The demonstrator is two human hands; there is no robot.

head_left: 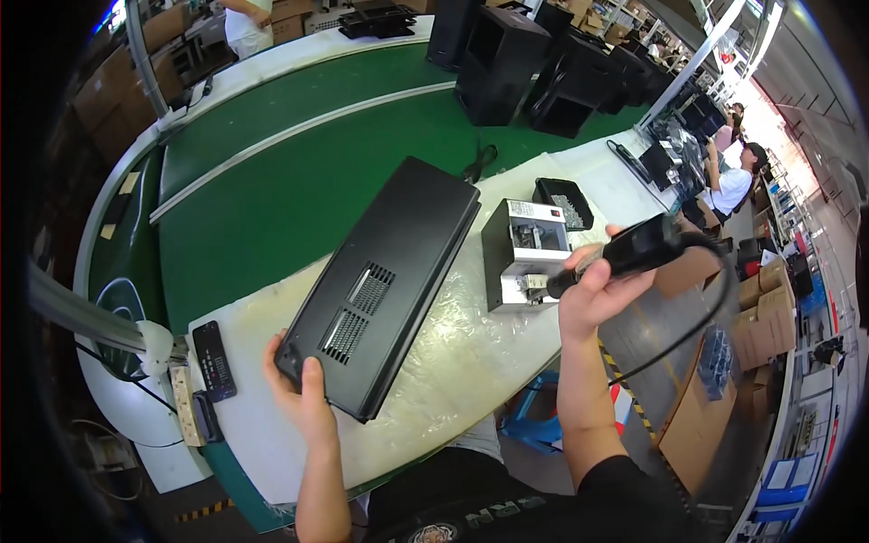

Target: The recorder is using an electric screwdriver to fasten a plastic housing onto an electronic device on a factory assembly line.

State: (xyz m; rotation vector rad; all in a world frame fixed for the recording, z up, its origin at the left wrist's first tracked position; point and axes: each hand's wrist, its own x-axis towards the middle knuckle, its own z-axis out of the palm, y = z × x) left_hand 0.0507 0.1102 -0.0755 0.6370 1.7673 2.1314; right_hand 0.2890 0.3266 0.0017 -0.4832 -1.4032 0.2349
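Observation:
A long flat black casing [389, 262] with two slotted vents lies at a slant on the worktop. My left hand [303, 394] grips its near left corner, thumb on the top face and fingers along the side. In my right hand [593, 294] is a black electric screwdriver [638, 244], its cable arching down to the right. The screwdriver's tip end points left, at the front of a box-shaped screw feeder [525, 253]; whether it touches is hard to tell. Behind the feeder sits a black tray [587, 217] of small screws.
Past the whitish covered worktop [262, 434] runs a green conveyor belt [253, 199] with tall black speaker-like cabinets [501, 72] at its far end. A black remote-like device [214, 359] lies at left. A blue stool [534, 416] stands below; another person [731, 185] sits at far right.

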